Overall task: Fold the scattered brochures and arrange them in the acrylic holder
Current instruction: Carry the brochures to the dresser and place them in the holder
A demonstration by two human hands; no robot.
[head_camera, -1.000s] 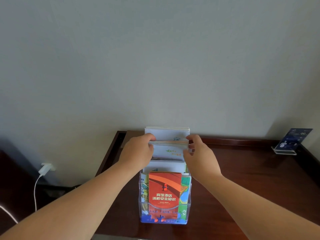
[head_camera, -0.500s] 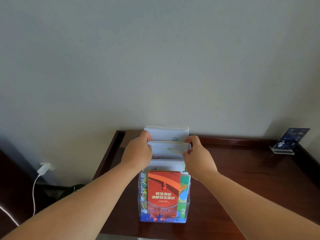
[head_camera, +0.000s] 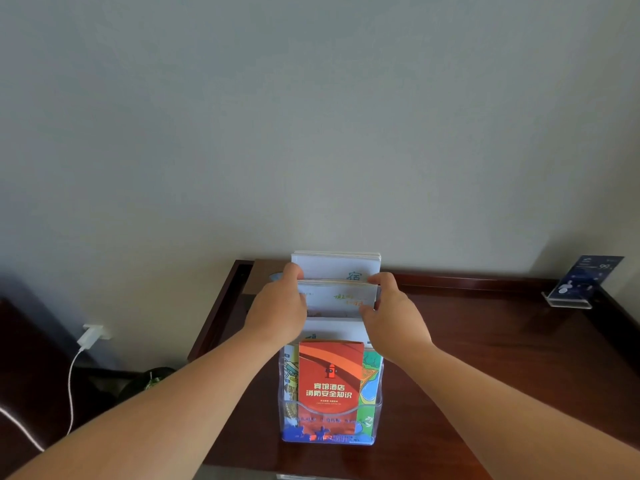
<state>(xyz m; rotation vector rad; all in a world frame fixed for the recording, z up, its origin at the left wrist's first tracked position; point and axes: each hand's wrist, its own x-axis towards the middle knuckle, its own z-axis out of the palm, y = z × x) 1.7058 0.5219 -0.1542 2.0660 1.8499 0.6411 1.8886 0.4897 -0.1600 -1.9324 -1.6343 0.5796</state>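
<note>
The acrylic holder (head_camera: 375, 403) stands at six o'clock on the dark wooden worktop (head_camera: 502, 358), its tiers stepping up toward the wall. An orange fire-safety brochure (head_camera: 330, 375) sits upright in the front pocket, with a green-and-blue illustrated brochure (head_camera: 371, 379) behind it. Pale stacks fill the tiers above, the rearmost stack (head_camera: 336, 266) rising highest at twelve o'clock.

Both hands are on the stack of white brochures (head_camera: 337, 297) in the second tier from the back. The left hand (head_camera: 277, 315) pinches its nine o'clock edge and the right hand (head_camera: 394, 320) pinches its three o'clock edge, thumbs in front and fingers curled behind, so far as I can see.

This looks to me like the seating step: the stack is in its pocket and being squared. Next would call for a gentle downward press with even pressure from both sides, so no brochure rides up or tilts, then letting go cleanly. A small blue sign in a clear stand (head_camera: 581, 282) sits well apart at two o'clock.
</note>
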